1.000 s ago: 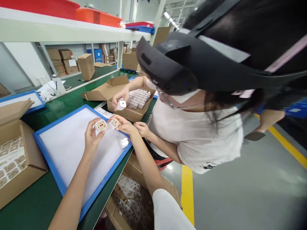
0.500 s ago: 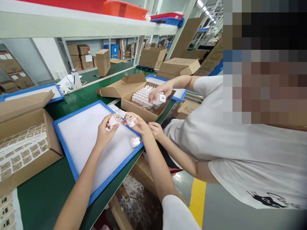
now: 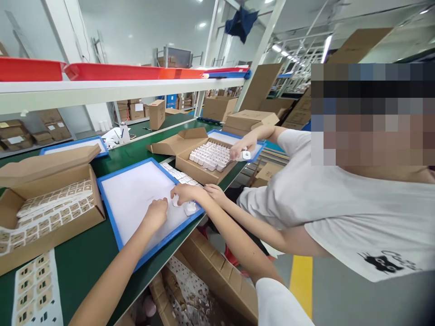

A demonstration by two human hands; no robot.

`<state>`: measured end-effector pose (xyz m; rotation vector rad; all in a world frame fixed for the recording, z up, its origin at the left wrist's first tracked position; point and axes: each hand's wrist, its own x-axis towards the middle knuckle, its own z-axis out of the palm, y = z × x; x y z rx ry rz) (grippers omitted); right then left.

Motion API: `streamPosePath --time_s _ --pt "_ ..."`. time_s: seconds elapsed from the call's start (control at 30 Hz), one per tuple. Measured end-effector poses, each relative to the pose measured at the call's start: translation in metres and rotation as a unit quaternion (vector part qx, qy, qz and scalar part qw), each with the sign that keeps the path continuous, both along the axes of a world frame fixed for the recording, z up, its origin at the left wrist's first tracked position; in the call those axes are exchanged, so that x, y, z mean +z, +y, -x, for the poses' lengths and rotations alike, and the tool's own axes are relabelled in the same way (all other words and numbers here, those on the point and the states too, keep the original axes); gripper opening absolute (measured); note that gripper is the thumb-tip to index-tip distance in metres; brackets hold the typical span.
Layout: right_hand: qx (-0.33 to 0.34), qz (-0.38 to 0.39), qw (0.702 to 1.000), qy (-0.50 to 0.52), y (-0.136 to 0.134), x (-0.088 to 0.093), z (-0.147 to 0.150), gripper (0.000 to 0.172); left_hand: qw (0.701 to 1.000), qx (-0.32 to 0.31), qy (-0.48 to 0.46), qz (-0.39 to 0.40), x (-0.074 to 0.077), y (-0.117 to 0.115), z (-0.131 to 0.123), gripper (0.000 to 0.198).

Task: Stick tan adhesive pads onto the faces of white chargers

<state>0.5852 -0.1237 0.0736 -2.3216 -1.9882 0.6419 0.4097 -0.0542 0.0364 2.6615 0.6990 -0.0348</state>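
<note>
Moved both hands since the earlier frame: down from a raised, side-by-side pose to the surface of the blue-framed tray (image 3: 132,194). Have right hand (image 3: 185,194) at the tray's right side, with fingers closed around a white charger (image 3: 175,200); can't tell whether already bearing on the tray. Have left hand (image 3: 155,216) low over the tray, apart from the right, with fingers curled in. Saw a second charger in that hand before, can't see one now; can't tell whether clamped on anything.

See loose charger (image 3: 190,208) on the tray just beside the right hand, in the same corner as before. Also unchanged: rows of white chargers (image 3: 180,174) between tray and open carton (image 3: 192,171).

Shifted too: co-worker's far hand (image 3: 247,144), from above the packed chargers (image 3: 210,156) to the carton's right side, still gripping another charger (image 3: 245,155). Find co-worker's near hand (image 3: 215,194) just behind the right wrist, as before.

Tipped camera view upward: more of the red bins (image 3: 112,72) showing. Get more of the label sheet (image 3: 44,290) as well, on the green table (image 3: 78,258) near the label carton (image 3: 68,227).
</note>
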Motion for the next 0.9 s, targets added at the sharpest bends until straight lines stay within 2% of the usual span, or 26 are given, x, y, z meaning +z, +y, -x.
streamPosePath --time_s 0.1,0.23,0.37,0.5,0.57,0.63,0.73,0.77,0.8,0.83,0.87,0.9 --pt "0.012 0.059 0.995 -0.079 0.003 -0.006 0.027 0.03 1.0 -0.015 -0.01 0.011 -0.003 0.001 0.01 0.034" --pt "0.015 0.079 0.985 -0.155 -0.015 -0.01 0.048 0.029 0.997 -0.026 -0.058 0.055 -0.008 -0.006 0.015 0.037" --pt "0.006 0.066 0.978 -0.198 -0.035 -0.008 0.052 0.025 0.988 -0.012 -0.105 0.108 -0.016 -0.024 0.004 0.036" --pt "0.001 0.055 0.976 -0.209 -0.038 -0.008 0.049 0.024 0.978 0.023 -0.139 0.155 -0.023 -0.042 -0.008 0.036" --pt "-0.007 0.045 0.977 -0.207 -0.041 -0.005 0.046 0.025 0.972 0.037 -0.148 0.18 -0.022 -0.05 -0.01 0.038" --pt "-0.024 0.023 0.978 -0.206 -0.052 0.004 0.044 0.029 0.966 0.042 -0.145 0.208 -0.013 -0.057 -0.006 0.044" --pt "-0.046 -0.053 0.975 -0.21 -0.086 0.024 0.048 0.04 0.958 0.042 -0.148 0.242 0.017 -0.066 0.03 0.069" --pt "-0.048 -0.098 0.972 -0.207 -0.099 0.029 0.054 0.039 0.955 0.044 -0.158 0.248 0.031 -0.07 0.052 0.074" --pt "-0.045 -0.139 0.968 -0.202 -0.11 0.031 0.064 0.035 0.951 0.043 -0.174 0.251 0.044 -0.075 0.08 0.069" --pt "-0.052 -0.206 0.959 -0.189 -0.119 0.03 0.078 0.032 0.947 0.046 -0.188 0.257 0.056 -0.081 0.112 0.062" --pt "-0.076 -0.356 0.924 -0.115 -0.123 0.025 0.096 0.026 0.942 0.056 -0.204 0.259 0.066 -0.09 0.146 0.056" --pt "-0.071 -0.463 0.883 -0.032 -0.123 0.016 0.118 0.018 0.937 0.063 -0.219 0.266 0.071 -0.1 0.182 0.051"
